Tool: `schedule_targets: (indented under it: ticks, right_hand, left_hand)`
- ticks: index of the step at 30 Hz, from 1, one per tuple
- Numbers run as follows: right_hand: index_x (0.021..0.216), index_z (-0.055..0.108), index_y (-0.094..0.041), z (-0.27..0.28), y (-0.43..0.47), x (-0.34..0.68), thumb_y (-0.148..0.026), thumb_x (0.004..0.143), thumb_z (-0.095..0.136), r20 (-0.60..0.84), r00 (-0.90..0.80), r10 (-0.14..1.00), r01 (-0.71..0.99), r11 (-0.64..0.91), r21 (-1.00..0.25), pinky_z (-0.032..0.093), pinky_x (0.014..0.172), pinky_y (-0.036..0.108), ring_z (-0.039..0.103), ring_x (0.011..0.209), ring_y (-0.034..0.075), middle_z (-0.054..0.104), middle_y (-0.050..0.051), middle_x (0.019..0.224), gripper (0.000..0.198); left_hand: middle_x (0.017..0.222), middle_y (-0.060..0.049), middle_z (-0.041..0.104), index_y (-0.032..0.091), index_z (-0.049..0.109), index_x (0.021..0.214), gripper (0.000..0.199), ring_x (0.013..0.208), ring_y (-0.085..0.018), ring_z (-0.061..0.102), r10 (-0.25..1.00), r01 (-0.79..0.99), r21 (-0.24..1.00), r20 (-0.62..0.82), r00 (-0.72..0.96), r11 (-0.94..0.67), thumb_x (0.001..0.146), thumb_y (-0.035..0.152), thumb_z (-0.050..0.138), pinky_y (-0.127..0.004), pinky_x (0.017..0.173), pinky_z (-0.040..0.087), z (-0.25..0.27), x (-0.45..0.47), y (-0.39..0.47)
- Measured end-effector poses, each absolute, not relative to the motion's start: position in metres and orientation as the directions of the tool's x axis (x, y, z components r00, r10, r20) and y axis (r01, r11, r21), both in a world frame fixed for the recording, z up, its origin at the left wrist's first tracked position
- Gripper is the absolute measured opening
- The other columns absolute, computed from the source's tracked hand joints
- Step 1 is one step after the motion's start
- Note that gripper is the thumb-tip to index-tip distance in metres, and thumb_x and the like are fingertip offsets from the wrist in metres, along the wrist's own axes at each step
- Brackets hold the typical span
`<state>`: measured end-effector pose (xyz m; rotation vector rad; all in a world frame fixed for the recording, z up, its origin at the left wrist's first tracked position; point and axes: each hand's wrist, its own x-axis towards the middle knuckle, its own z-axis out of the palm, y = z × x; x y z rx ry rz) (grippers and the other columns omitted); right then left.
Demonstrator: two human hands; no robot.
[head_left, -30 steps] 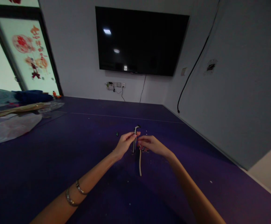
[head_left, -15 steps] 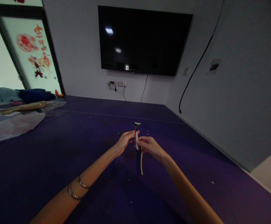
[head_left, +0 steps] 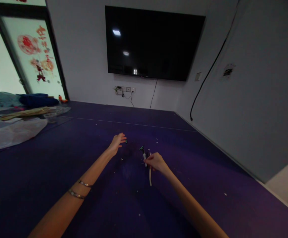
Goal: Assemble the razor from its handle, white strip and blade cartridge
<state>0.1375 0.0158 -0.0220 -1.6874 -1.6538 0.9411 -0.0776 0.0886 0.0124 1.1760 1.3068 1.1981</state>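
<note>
My right hand (head_left: 156, 161) is closed on the pale handle of a razor (head_left: 144, 158). The razor's dark neck and green-edged head point up and to the left. Below that hand a thin cream-coloured strip (head_left: 150, 177) runs down the purple surface; its upper end is partly hidden by the fingers. My left hand (head_left: 116, 142) is open, its fingers spread, with nothing seen in it. Close to its fingertips lies a small dark green piece (head_left: 126, 141), too small to make out.
Several white specks are scattered over the purple surface (head_left: 89, 175). Clear plastic sheeting (head_left: 22, 132) and folded cloths (head_left: 38, 100) lie at the left. A black cable (head_left: 209, 69) hangs down the right wall, and a television (head_left: 154, 44) is mounted ahead.
My left hand has come away from the razor, moving left and opening near the small green piece. My right hand has lowered the razor slightly, and its head now tilts left.
</note>
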Motion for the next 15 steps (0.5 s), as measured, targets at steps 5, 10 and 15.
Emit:
schedule_targets:
  ticks: [5,10,15]
  right_hand:
    - [0.045,0.054,-0.018,-0.033,0.018,0.137,-0.020,0.065,0.062,-0.057,-0.012,0.998,0.601,-0.038,-0.798,0.031,0.029,0.018,0.043,0.028,0.008,0.046,-0.004,0.035,0.022]
    - [0.055,0.060,-0.017,-0.042,0.021,0.135,-0.020,0.065,0.062,-0.022,0.006,1.000,0.625,-0.021,-0.781,0.031,0.029,0.018,0.045,0.029,0.009,0.049,-0.003,0.037,0.010]
    - [0.074,0.067,-0.015,-0.041,0.018,0.128,-0.022,0.067,0.061,0.032,0.001,0.999,0.697,0.022,-0.717,0.033,0.035,0.018,0.050,0.036,0.010,0.053,-0.002,0.042,0.011]
  left_hand:
    - [0.115,-0.015,0.059,0.015,0.055,0.099,0.040,0.101,-0.026,0.057,0.997,0.032,0.998,-0.057,-0.045,0.059,0.079,0.045,0.038,-0.041,0.079,0.040,0.009,-0.077,0.090]
    - [0.115,-0.016,0.059,0.014,0.055,0.100,0.041,0.101,-0.026,0.057,0.998,0.027,0.998,-0.052,-0.032,0.053,0.079,0.045,0.039,-0.040,0.079,0.040,0.007,-0.078,0.090]
    - [0.116,-0.016,0.059,0.014,0.054,0.101,0.041,0.103,-0.027,0.057,0.998,0.031,0.997,-0.068,-0.020,0.068,0.080,0.044,0.037,-0.039,0.079,0.041,0.009,-0.078,0.089]
